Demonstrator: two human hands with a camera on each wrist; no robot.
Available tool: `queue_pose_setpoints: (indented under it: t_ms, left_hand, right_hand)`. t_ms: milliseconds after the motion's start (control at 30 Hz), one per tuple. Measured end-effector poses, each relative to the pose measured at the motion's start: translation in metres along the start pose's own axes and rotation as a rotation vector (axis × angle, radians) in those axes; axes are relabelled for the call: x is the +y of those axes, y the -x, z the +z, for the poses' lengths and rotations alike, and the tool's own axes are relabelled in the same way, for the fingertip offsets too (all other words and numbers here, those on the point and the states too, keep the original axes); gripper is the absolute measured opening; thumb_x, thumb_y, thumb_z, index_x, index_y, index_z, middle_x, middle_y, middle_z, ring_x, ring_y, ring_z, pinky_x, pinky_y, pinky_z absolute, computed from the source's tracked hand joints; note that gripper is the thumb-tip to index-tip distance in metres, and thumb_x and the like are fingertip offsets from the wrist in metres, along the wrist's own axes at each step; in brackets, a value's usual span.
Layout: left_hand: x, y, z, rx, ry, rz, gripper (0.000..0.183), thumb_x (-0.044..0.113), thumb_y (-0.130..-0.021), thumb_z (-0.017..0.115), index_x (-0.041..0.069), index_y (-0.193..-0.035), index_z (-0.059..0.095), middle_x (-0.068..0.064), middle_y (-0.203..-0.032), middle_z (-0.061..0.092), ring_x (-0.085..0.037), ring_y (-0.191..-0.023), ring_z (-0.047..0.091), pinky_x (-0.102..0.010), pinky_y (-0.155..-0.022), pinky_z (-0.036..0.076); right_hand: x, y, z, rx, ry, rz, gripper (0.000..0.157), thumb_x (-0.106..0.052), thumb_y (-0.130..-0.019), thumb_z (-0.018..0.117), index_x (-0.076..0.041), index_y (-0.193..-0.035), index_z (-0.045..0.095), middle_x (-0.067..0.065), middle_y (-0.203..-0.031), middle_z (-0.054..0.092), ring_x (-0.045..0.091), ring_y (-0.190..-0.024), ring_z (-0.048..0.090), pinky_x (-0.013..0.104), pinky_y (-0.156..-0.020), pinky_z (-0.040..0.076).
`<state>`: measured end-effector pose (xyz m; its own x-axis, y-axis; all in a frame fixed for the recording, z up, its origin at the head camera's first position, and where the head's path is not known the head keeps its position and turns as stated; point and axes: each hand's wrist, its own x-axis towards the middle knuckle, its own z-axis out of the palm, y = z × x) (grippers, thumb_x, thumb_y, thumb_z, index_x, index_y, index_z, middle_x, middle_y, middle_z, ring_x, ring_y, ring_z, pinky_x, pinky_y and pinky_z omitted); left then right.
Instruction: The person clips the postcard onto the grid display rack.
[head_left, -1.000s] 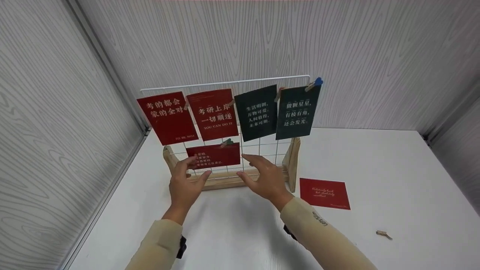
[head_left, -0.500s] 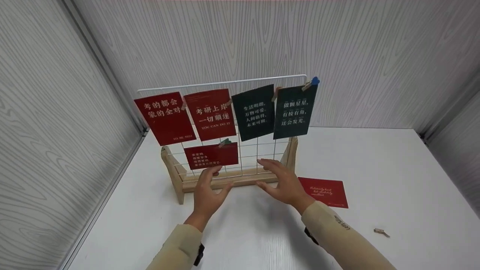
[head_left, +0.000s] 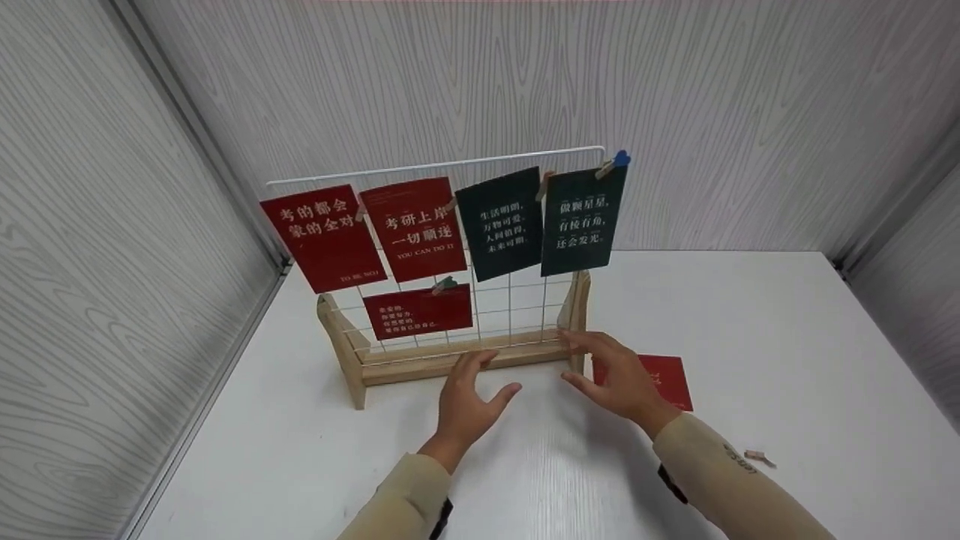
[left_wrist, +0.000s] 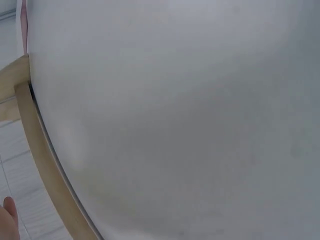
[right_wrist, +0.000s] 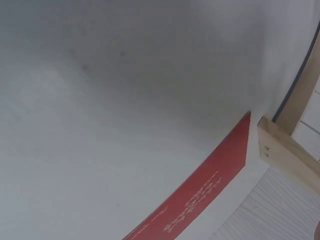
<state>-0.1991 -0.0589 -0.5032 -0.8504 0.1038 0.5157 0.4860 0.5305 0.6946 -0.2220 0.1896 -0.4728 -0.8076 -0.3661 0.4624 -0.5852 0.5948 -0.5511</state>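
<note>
My left hand (head_left: 469,401) hovers before the wooden base of the wire-grid stand (head_left: 420,366), fingers relaxed and holding nothing. My right hand (head_left: 616,379) is at the stand's right foot, thumb and fingers apart, and it overlaps a loose red card (head_left: 673,379) on the table. That red card (right_wrist: 200,195) also shows in the right wrist view, beside the stand's wooden foot (right_wrist: 285,150). A horizontal red card (head_left: 418,311) hangs low on the grid from a green-topped clothespin (head_left: 445,284). Above it hang two red cards (head_left: 324,238) and two dark green cards (head_left: 501,225).
A small wooden clothespin (head_left: 759,457) lies at the right on the white table (head_left: 247,465). A blue-topped clothespin (head_left: 615,163) grips the rightmost green card. Wood-grain panels (head_left: 375,75) rise behind and to the left.
Both hands have moved right, away from the low red card, with the right hand now covering part of the loose card. The view has shifted slightly; the hanging cards stay in place.
</note>
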Motion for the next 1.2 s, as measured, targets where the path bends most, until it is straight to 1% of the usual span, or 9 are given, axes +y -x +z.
queue_pose_setpoints:
  t_ms: [100,200,333,500,600,767,867,1033,1200]
  left_hand:
    - [0.007,0.001,0.015,-0.032,0.007,0.011,0.053,0.036,-0.083,0.075,0.006,-0.122,0.057,-0.003,-0.117,0.058,-0.016,-0.107,0.054,-0.037,-0.092,0.046]
    - [0.015,0.003,0.029,-0.069,0.017,0.017,0.051,0.033,-0.083,0.075,0.007,-0.122,0.057,-0.004,-0.117,0.058,-0.017,-0.107,0.054,-0.036,-0.091,0.046]
    - [0.023,0.006,0.047,-0.122,0.033,0.006,0.049,0.031,-0.083,0.075,0.01,-0.123,0.057,-0.002,-0.118,0.058,-0.017,-0.108,0.054,-0.035,-0.091,0.047]
    - [0.032,0.007,0.064,-0.185,0.052,-0.025,0.05,0.033,-0.084,0.074,0.009,-0.125,0.056,0.0,-0.119,0.058,-0.014,-0.109,0.054,-0.032,-0.092,0.046]
    - [0.037,0.007,0.071,-0.226,0.077,-0.045,0.052,0.031,-0.084,0.074,0.007,-0.126,0.055,-0.002,-0.121,0.058,-0.015,-0.111,0.053,-0.032,-0.094,0.045]
    - [0.046,0.005,0.08,-0.32,0.097,-0.092,0.054,0.031,-0.085,0.073,0.012,-0.131,0.053,0.0,-0.127,0.056,-0.014,-0.116,0.051,-0.033,-0.098,0.042]
    - [0.051,0.003,0.084,-0.393,0.093,-0.134,0.058,0.035,-0.085,0.072,0.015,-0.135,0.05,0.004,-0.132,0.053,-0.013,-0.122,0.047,-0.036,-0.102,0.039]
    - [0.056,0.001,0.092,-0.54,0.106,-0.192,0.066,0.04,-0.085,0.07,0.016,-0.141,0.044,0.004,-0.141,0.046,-0.015,-0.132,0.038,-0.04,-0.108,0.03]
    - [0.055,0.003,0.097,-0.631,0.107,-0.194,0.072,0.04,-0.085,0.07,0.015,-0.145,0.039,0.002,-0.145,0.041,-0.015,-0.135,0.033,-0.035,-0.11,0.026]
  right_hand:
    - [0.011,0.009,-0.007,0.006,-0.004,0.017,0.059,-0.025,-0.08,0.078,-0.016,-0.133,0.056,0.002,-0.126,0.059,0.021,-0.104,0.062,0.043,-0.089,0.049]
    - [0.022,0.018,-0.014,0.015,0.004,0.044,0.059,-0.022,-0.079,0.079,-0.014,-0.133,0.056,0.003,-0.125,0.06,0.025,-0.107,0.061,0.046,-0.089,0.049]
    - [0.035,0.032,-0.021,0.036,0.036,0.073,0.058,-0.022,-0.078,0.08,-0.014,-0.131,0.057,0.004,-0.124,0.06,0.025,-0.113,0.056,0.051,-0.093,0.045]
    - [0.051,0.049,-0.028,0.054,0.036,0.112,0.06,-0.019,-0.076,0.082,-0.013,-0.131,0.058,0.005,-0.124,0.061,0.026,-0.112,0.056,0.053,-0.09,0.047]
    - [0.059,0.058,-0.033,0.055,0.042,0.136,0.061,-0.017,-0.075,0.082,-0.014,-0.132,0.057,0.006,-0.124,0.06,0.025,-0.11,0.056,0.052,-0.087,0.049]
    - [0.069,0.072,-0.046,0.051,0.06,0.168,0.061,-0.018,-0.078,0.08,-0.014,-0.134,0.055,0.009,-0.123,0.06,0.024,-0.108,0.056,0.05,-0.085,0.05]
    - [0.076,0.08,-0.054,0.035,0.076,0.204,0.062,-0.02,-0.079,0.079,-0.014,-0.135,0.053,0.01,-0.125,0.058,0.026,-0.109,0.055,0.05,-0.082,0.05]
    - [0.086,0.095,-0.07,-0.001,0.07,0.288,0.063,-0.026,-0.083,0.076,-0.012,-0.138,0.049,0.01,-0.129,0.055,0.028,-0.105,0.058,0.05,-0.081,0.049]
    - [0.095,0.11,-0.084,-0.021,0.093,0.338,0.064,-0.031,-0.084,0.075,-0.013,-0.139,0.049,0.005,-0.132,0.053,0.024,-0.104,0.06,0.046,-0.083,0.047]
